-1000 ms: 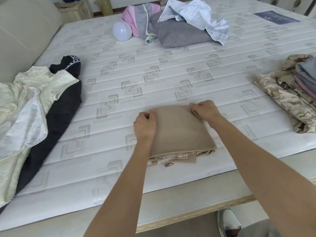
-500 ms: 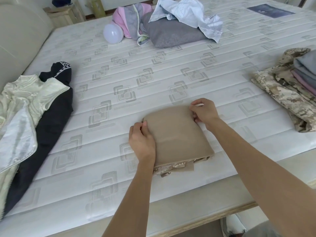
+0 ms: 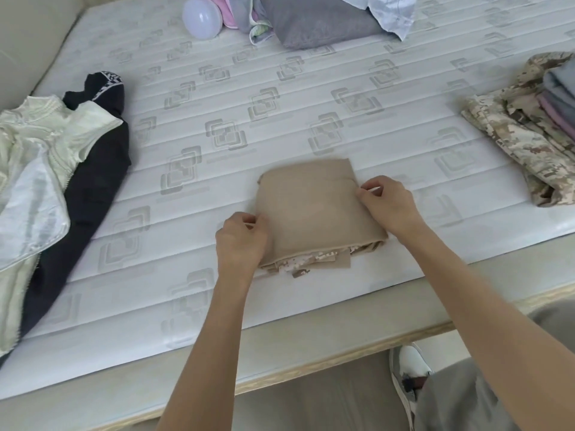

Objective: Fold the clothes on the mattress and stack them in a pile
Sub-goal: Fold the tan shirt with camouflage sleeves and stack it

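Pinching the side edges of a folded tan garment (image 3: pixel 314 213), the left hand (image 3: pixel 241 241) curls its grip round the near-left edge while the right hand (image 3: pixel 387 203) nips the right edge between thumb and fingertips. The garment lies flat near the front edge of the mattress (image 3: pixel 280 88), between the two forearms. It forms a compact, roughly square packet with a plain tan upper face; at its near edge, layers of pale camouflage-print cloth and a small tan tab protrude unevenly, so the fold appears complete but slightly untidy.

Well apart to the right lies a stack of folded clothes (image 3: pixel 529 132), camouflage at the base with grey and pink layers above, partly cut by the frame. This is presumably the pile, and the tan packet probably goes there next. To the left, a cream garment (image 3: pixel 46 144) lies spread over a dark garment (image 3: pixel 93 181), both unfolded. At the far edge sit a loose heap of grey, white and pink clothes (image 3: pixel 311 23) and, just beside it, a pale ball (image 3: pixel 202 17). By this judgement the task stands near its midpoint.
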